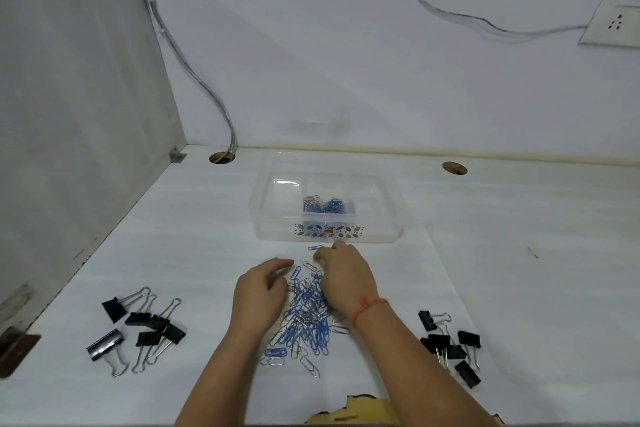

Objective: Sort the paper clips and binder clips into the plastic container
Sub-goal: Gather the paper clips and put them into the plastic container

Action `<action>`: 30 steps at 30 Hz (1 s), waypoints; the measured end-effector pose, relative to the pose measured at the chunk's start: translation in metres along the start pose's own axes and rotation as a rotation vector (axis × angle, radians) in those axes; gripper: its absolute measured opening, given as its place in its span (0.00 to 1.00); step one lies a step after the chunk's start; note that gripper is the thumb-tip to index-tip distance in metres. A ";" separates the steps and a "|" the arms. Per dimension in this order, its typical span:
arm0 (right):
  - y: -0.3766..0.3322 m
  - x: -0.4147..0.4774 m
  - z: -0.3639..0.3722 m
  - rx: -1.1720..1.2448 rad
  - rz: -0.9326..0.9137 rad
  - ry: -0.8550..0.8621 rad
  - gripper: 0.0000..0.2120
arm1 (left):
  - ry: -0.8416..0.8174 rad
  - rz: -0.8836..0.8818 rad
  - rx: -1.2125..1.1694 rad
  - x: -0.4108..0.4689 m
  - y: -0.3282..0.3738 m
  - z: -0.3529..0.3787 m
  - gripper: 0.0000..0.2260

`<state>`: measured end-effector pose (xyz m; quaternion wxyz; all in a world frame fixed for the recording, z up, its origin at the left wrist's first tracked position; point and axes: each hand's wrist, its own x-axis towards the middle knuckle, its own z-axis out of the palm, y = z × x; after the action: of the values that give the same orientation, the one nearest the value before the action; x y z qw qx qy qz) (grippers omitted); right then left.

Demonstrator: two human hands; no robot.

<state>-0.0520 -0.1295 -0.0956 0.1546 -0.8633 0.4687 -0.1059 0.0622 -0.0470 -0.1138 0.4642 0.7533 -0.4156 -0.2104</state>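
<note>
A heap of blue and silver paper clips (pixel 306 319) lies on the white desk between my hands. My left hand (pixel 258 291) rests on the heap's left edge, fingers curled and apart. My right hand (pixel 344 276) sits at the heap's far end, its fingertips pinched at a few paper clips; one blue clip (pixel 314 247) lies just beyond them. The clear plastic container (pixel 277 191) stands behind, with several blue paper clips (pixel 323 205) in its middle compartment. Black binder clips lie in two groups, a left group (pixel 145 326) and a right group (pixel 450 347).
A grey side panel (pixel 76 114) walls off the left. Two cable holes (pixel 222 157) (pixel 454 168) open near the desk's back edge, with cables running up the wall. A wall socket (pixel 613 22) is at the upper right. A chipped desk edge (pixel 353 411) shows at the bottom.
</note>
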 end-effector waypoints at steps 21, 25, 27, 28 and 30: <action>0.001 -0.036 0.006 0.239 -0.002 0.011 0.19 | 0.262 0.012 0.264 -0.046 0.014 -0.050 0.13; -0.003 -0.057 0.001 0.366 -0.061 -0.032 0.19 | 0.015 -0.137 0.498 -0.071 -0.002 -0.062 0.21; 0.007 -0.065 -0.011 0.404 -0.012 0.043 0.19 | -0.063 -0.175 0.533 -0.077 -0.003 -0.063 0.23; 0.015 -0.068 -0.016 0.385 0.017 0.053 0.20 | -0.079 -0.182 0.547 -0.077 -0.003 -0.062 0.24; 0.029 -0.074 -0.024 0.289 0.102 -0.051 0.24 | -0.077 -0.181 0.579 -0.074 -0.001 -0.058 0.23</action>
<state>-0.1223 -0.0856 -0.0862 0.2943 -0.8096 0.4876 -0.1421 0.0616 0.0447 -0.0913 0.1937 0.8798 -0.4066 -0.1521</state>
